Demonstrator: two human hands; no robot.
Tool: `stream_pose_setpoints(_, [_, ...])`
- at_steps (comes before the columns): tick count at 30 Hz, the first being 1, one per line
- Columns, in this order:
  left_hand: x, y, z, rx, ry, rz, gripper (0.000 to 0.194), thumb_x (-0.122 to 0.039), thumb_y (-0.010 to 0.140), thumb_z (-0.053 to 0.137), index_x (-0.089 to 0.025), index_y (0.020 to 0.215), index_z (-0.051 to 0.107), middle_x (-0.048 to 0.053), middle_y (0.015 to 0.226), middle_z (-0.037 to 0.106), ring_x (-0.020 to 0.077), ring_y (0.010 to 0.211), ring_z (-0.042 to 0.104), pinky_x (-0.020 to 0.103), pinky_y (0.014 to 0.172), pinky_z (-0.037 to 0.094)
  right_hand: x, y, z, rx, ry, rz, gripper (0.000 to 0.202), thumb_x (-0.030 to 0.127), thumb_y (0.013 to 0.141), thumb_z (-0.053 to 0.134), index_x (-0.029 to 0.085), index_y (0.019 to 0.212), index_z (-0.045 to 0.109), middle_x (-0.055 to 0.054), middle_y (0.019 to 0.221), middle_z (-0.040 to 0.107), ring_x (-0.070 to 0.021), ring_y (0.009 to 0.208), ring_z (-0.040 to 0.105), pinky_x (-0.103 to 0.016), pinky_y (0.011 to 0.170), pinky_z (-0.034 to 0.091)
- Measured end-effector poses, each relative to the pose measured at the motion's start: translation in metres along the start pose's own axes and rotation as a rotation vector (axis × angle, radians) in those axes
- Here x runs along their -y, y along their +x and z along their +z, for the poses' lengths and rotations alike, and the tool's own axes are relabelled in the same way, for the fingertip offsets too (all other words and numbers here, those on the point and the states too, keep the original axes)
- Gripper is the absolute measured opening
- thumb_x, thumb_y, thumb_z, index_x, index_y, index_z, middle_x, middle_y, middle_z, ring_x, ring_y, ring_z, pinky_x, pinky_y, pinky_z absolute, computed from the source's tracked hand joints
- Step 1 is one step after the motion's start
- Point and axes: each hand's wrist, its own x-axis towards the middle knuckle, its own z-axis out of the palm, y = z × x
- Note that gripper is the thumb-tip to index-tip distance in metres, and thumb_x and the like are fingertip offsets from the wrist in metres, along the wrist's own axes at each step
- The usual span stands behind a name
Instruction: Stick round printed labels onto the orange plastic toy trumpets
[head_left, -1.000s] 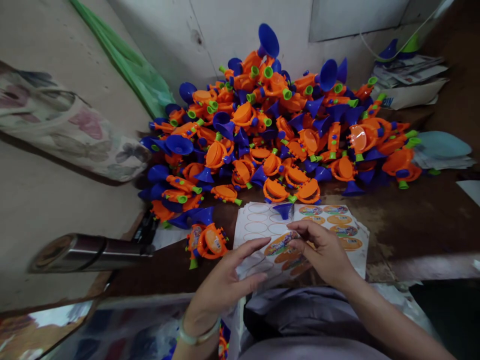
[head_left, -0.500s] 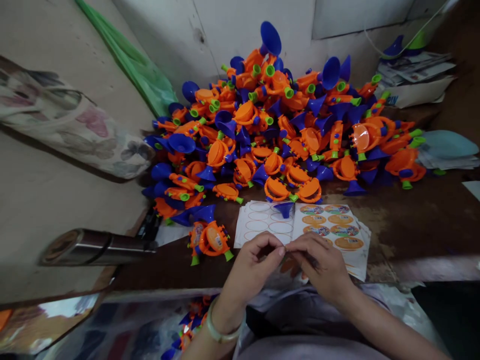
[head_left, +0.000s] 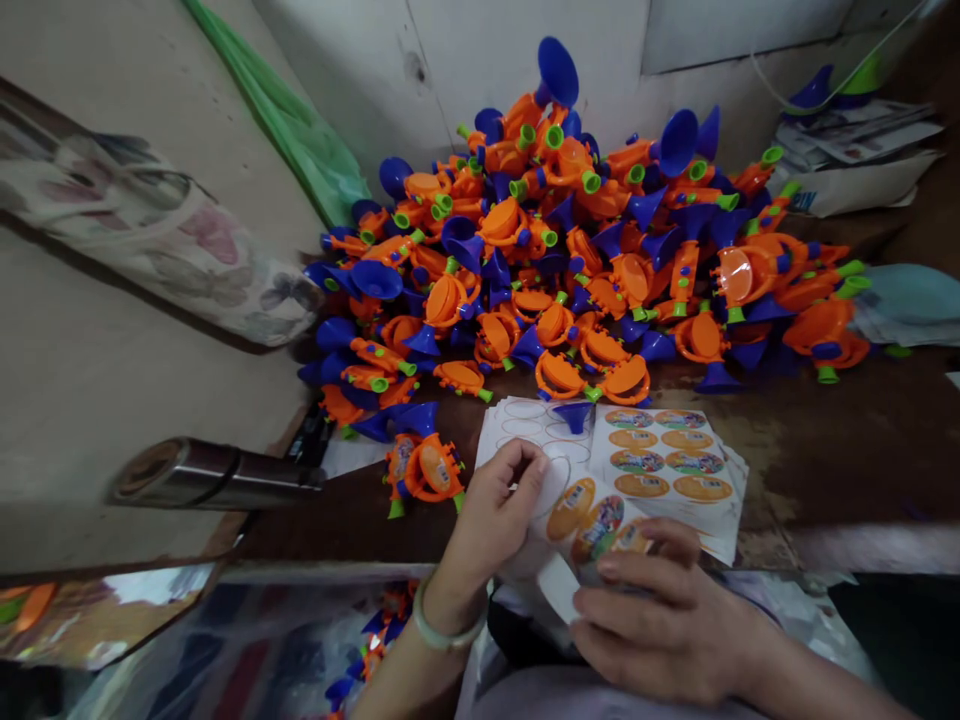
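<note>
A curled sticker sheet [head_left: 559, 510] with orange and multicoloured ovals hangs between my hands. My left hand [head_left: 499, 505], with a pale bangle at the wrist, pinches its upper left part. At its right side my right hand [head_left: 660, 610] has bent fingers around the edge, some of them hidden. Behind lie a stack of printed oval stickers [head_left: 686, 455] and a stack of sheets with outlined ovals [head_left: 504, 420], a blue horn piece [head_left: 574, 416] resting on the latter. Two orange toy trumpets with oval labels [head_left: 433, 467] stand left of the sheets.
A large heap of orange and blue toy trumpets [head_left: 555, 325] fills the back of the brown table [head_left: 847, 450]. A metal flask [head_left: 217, 475] lies at the left. Papers in a box [head_left: 862, 175] are at the back right.
The sticker sheet has come up into view between my hands. My right hand has moved lower and turned, its fingers spreading from a pinch. My left hand has shifted slightly up.
</note>
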Motion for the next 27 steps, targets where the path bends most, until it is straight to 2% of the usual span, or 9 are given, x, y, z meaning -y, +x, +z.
stream_pose_setpoints(2, [0.001, 0.002, -0.003, 0.025, 0.05, 0.038, 0.028, -0.047, 0.091, 0.068, -0.021, 0.082, 0.061, -0.003, 0.071, 0.052, 0.0143, 0.066, 0.045, 0.025, 0.06, 0.037, -0.002, 0.008, -0.004, -0.086, -0.151, -0.109, 0.031, 0.024, 0.094, 0.079, 0.05, 0.111, 0.075, 0.006, 0.101, 0.075, -0.0226, 0.102, 0.073, -0.042, 0.101, 0.065])
stream_pose_setpoints(4, [0.001, 0.003, -0.001, 0.074, 0.021, 0.061, 0.028, -0.047, 0.093, 0.067, -0.022, 0.082, 0.06, -0.003, 0.071, 0.053, 0.0145, 0.066, 0.046, 0.025, 0.06, 0.038, -0.01, 0.018, -0.004, -0.184, -0.233, -0.071, 0.044, 0.017, 0.101, 0.067, 0.043, 0.136, 0.066, -0.003, 0.123, 0.069, -0.0243, 0.117, 0.07, -0.043, 0.101, 0.065])
stream_pose_setpoints(6, [0.001, 0.002, 0.003, 0.091, -0.02, 0.078, 0.028, -0.047, 0.093, 0.067, -0.022, 0.082, 0.06, -0.002, 0.073, 0.057, 0.0144, 0.067, 0.049, 0.025, 0.062, 0.041, -0.019, 0.024, 0.001, -0.202, -0.177, 0.012, 0.057, 0.015, 0.105, 0.059, 0.038, 0.156, 0.05, -0.009, 0.136, 0.063, -0.0217, 0.114, 0.072, -0.035, 0.089, 0.069])
stream_pose_setpoints(8, [0.002, 0.001, 0.007, 0.066, -0.029, 0.072, 0.026, -0.047, 0.093, 0.069, -0.021, 0.09, 0.061, -0.003, 0.072, 0.059, 0.0136, 0.065, 0.05, 0.024, 0.061, 0.041, -0.025, 0.026, 0.005, -0.181, -0.095, 0.016, 0.067, 0.013, 0.106, 0.055, 0.037, 0.165, 0.035, -0.01, 0.133, 0.066, -0.0198, 0.106, 0.075, -0.032, 0.082, 0.07])
stream_pose_setpoints(12, [0.003, 0.0, 0.011, 0.086, -0.02, 0.032, 0.033, -0.044, 0.092, 0.069, -0.02, 0.114, 0.06, -0.007, 0.066, 0.057, 0.0125, 0.059, 0.047, 0.022, 0.055, 0.036, -0.024, 0.024, 0.007, -0.136, 0.009, 0.057, 0.071, 0.009, 0.107, 0.05, 0.038, 0.167, 0.028, -0.005, 0.116, 0.079, -0.0209, 0.103, 0.081, -0.035, 0.086, 0.071])
stream_pose_setpoints(18, [-0.002, 0.001, 0.014, 0.167, -0.033, 0.016, 0.03, -0.039, 0.091, 0.068, -0.02, 0.113, 0.061, -0.006, 0.07, 0.059, 0.0122, 0.063, 0.049, 0.022, 0.059, 0.037, -0.017, 0.022, 0.006, -0.154, 0.071, 0.184, 0.065, 0.007, 0.104, 0.054, 0.034, 0.161, 0.04, 0.0, 0.096, 0.085, -0.0207, 0.079, 0.083, -0.033, 0.074, 0.071])
stream_pose_setpoints(21, [0.0, 0.002, 0.017, 0.162, -0.093, 0.004, 0.029, -0.04, 0.089, 0.069, -0.021, 0.11, 0.059, -0.008, 0.066, 0.055, 0.0114, 0.059, 0.046, 0.021, 0.056, 0.034, -0.022, 0.017, 0.012, -0.185, 0.018, 0.058, 0.066, 0.004, 0.102, 0.056, 0.034, 0.159, 0.047, 0.001, 0.096, 0.085, -0.0205, 0.083, 0.082, -0.032, 0.074, 0.07])
stream_pose_setpoints(24, [0.005, 0.007, 0.017, 0.17, -0.123, -0.04, 0.03, -0.042, 0.09, 0.068, -0.023, 0.111, 0.056, -0.009, 0.064, 0.056, 0.0112, 0.054, 0.045, 0.021, 0.053, 0.033, -0.028, 0.008, 0.017, -0.234, -0.095, -0.153, 0.073, 0.001, 0.102, 0.054, 0.03, 0.167, 0.038, -0.001, 0.102, 0.086, -0.0194, 0.085, 0.079, -0.033, 0.081, 0.068])
stream_pose_setpoints(27, [0.009, 0.022, 0.013, 0.15, 0.107, 0.075, 0.022, -0.034, 0.098, 0.056, -0.024, 0.118, 0.056, -0.009, 0.064, 0.057, 0.0125, 0.051, 0.049, 0.022, 0.052, 0.034, -0.023, -0.003, 0.021, -0.274, -0.183, -0.187, 0.079, -0.003, 0.101, 0.052, 0.024, 0.171, 0.028, -0.001, 0.106, 0.086, -0.0198, 0.09, 0.076, -0.035, 0.087, 0.065])
